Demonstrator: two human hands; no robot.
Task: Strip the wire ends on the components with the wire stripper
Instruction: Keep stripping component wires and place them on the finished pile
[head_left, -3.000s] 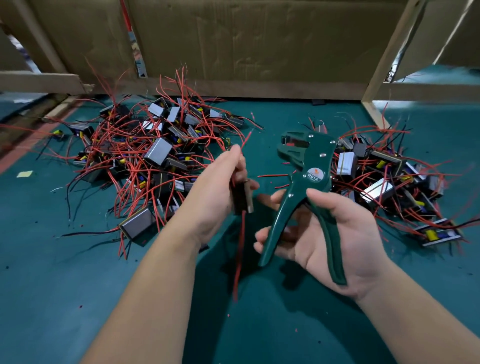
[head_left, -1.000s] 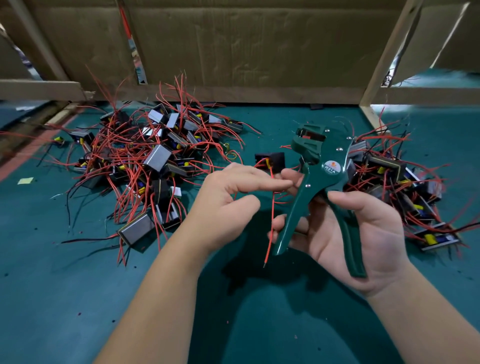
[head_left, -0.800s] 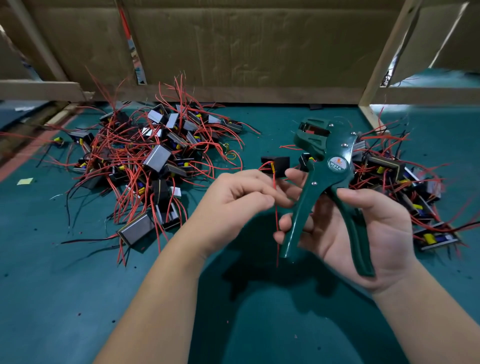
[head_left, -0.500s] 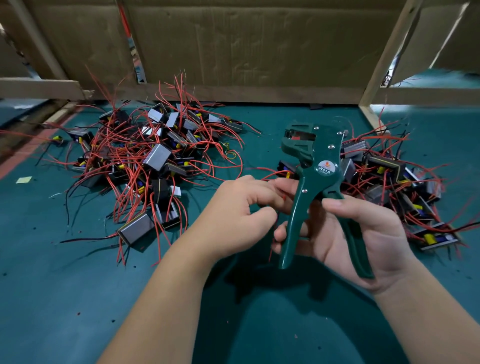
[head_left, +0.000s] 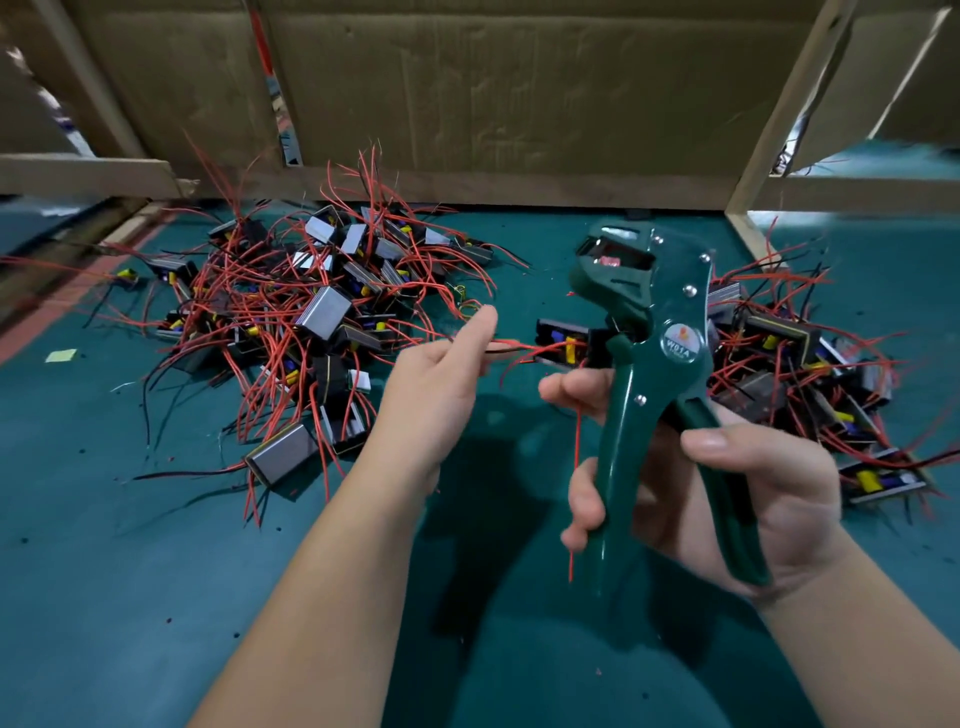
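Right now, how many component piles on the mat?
2: a large pile beyond the left hand, a smaller pile behind the right hand and wire stripper, which hide part of it.

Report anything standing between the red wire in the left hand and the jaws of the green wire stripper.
Nothing visible does. The left hand holds the thin red wire left of the green plier-style wire stripper; only open air lies between it and the jaw opening. The small black component sits lower.

Component pile (head_left: 311, 322) left; another pile (head_left: 795, 364) right; wire stripper (head_left: 644, 332) between.
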